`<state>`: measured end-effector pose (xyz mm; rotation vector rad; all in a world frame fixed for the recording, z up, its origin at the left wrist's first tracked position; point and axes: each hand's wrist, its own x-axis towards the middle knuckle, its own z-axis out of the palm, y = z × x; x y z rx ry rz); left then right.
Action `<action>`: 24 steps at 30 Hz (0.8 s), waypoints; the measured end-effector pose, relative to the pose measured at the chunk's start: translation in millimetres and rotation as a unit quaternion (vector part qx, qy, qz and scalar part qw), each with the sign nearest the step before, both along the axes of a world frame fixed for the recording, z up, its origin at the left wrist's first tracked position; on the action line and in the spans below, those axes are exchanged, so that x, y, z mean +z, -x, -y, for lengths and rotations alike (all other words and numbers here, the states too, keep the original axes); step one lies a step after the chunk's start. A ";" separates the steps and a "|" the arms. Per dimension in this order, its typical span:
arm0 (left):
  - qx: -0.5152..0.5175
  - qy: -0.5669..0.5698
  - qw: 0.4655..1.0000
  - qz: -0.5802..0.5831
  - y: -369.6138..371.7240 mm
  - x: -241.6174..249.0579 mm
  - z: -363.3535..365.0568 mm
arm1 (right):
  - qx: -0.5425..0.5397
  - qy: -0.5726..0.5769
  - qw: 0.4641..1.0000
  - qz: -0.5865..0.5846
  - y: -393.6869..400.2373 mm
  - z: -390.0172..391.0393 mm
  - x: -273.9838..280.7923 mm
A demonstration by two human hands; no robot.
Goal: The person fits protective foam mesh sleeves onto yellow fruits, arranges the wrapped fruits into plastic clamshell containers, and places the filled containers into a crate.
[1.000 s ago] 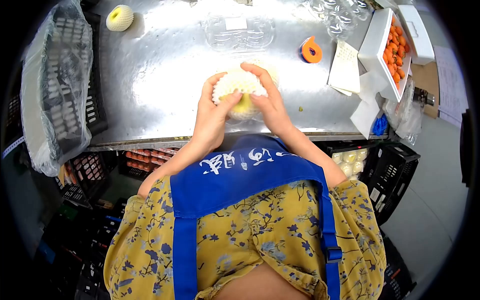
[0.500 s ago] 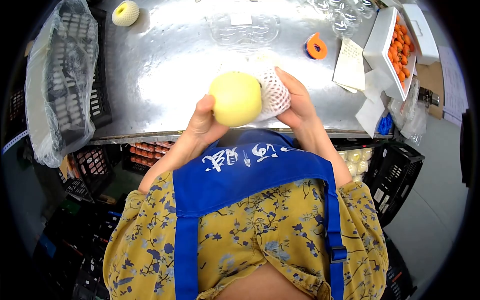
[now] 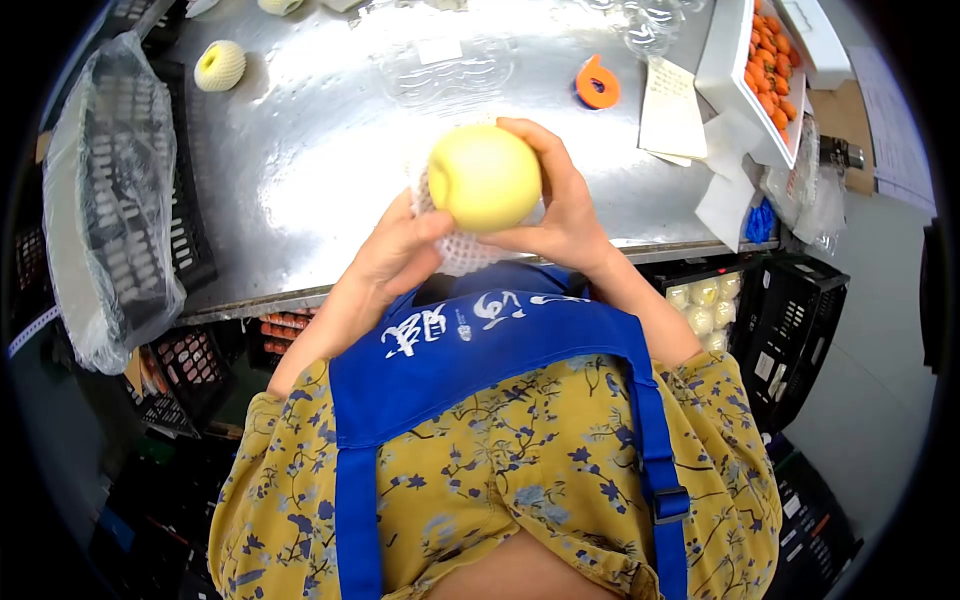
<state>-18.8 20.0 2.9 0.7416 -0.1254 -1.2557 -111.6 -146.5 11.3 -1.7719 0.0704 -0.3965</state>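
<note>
Close in front of my chest, over the near part of the metal table, my right hand [image 3: 562, 205] is wrapped round a smooth yellow apple [image 3: 487, 178] from its right side. A white foam net sleeve [image 3: 462, 254] hangs behind and below the fruit. My left hand [image 3: 402, 248] grips this net at the left, its thumb close to the lower left of the apple. Some of the left fingers are hidden behind the net.
On the metal table [image 3: 300, 180] lie a clear plastic tray [image 3: 447, 72], an orange tape dispenser [image 3: 598, 84], paper sheets [image 3: 672, 112] and a netted fruit [image 3: 220, 66]. A white box of orange fruit [image 3: 708, 75] stands right; a plastic-covered crate [image 3: 112, 210] stands left.
The apple has passed from my left hand to my right, and the net from my right hand to my left. The view has shifted slightly, showing more of the table's far left.
</note>
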 end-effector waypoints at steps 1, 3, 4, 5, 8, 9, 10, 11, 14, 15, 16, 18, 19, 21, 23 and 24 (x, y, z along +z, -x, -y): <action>0.015 -0.041 0.999 -0.017 -3.3 0.4 0.7 | -0.015 -0.078 0.997 -0.018 3.8 0.7 2.6; 0.044 -0.122 0.990 -0.048 -10.6 0.0 2.7 | -0.021 -0.296 0.953 -0.066 12.9 3.4 -7.1; 0.076 -0.143 0.982 -0.093 -11.9 -1.0 3.9 | -0.024 -0.400 0.912 -0.085 16.3 5.6 -10.2; 0.083 -0.116 0.984 -0.104 -13.4 -2.0 5.7 | -0.003 -0.447 0.891 -0.080 18.4 7.8 -10.6; 0.102 -0.084 0.986 -0.097 -14.3 2.3 13.6 | 0.038 -0.543 0.833 -0.096 20.8 7.7 -10.3; 0.092 -0.073 0.989 -0.092 -14.1 6.5 17.3 | 0.035 -0.545 0.829 -0.123 19.8 7.6 -9.5; 0.083 -0.063 0.991 -0.085 -14.3 9.9 20.2 | 0.034 -0.547 0.823 -0.149 18.0 7.3 -8.4; 0.074 -0.052 0.993 -0.079 -14.2 11.2 22.1 | 0.024 -0.540 0.824 -0.171 15.6 6.1 -6.2; 0.035 -0.078 0.996 -0.024 -14.4 8.0 24.5 | 0.018 -0.504 0.831 -0.237 8.6 3.2 -5.2; 0.014 -0.058 0.998 0.034 -13.9 9.8 24.0 | 0.029 -0.482 0.837 -0.258 5.5 5.0 -8.3; -0.007 -0.038 0.995 0.091 -13.6 13.3 24.2 | 0.035 -0.443 0.849 -0.285 3.1 5.8 -8.9; -0.055 -0.067 0.980 0.176 -13.8 23.5 26.6 | 0.042 -0.347 0.872 -0.344 -2.3 7.7 -6.6; -0.044 -0.063 0.983 0.165 -13.1 20.7 24.7 | 0.043 -0.288 0.880 -0.374 -4.6 8.2 -3.9; -0.020 -0.055 0.988 0.143 -10.0 8.0 18.9 | 0.016 -0.226 0.901 -0.370 -6.0 5.8 0.5; 0.012 -0.013 1.000 0.015 -8.5 -5.5 11.3 | 0.004 -0.206 0.918 -0.340 -7.0 8.1 -1.7; 0.029 0.008 0.998 -0.050 -9.2 -8.5 7.8 | 0.004 -0.216 0.925 -0.313 -5.7 15.3 -6.2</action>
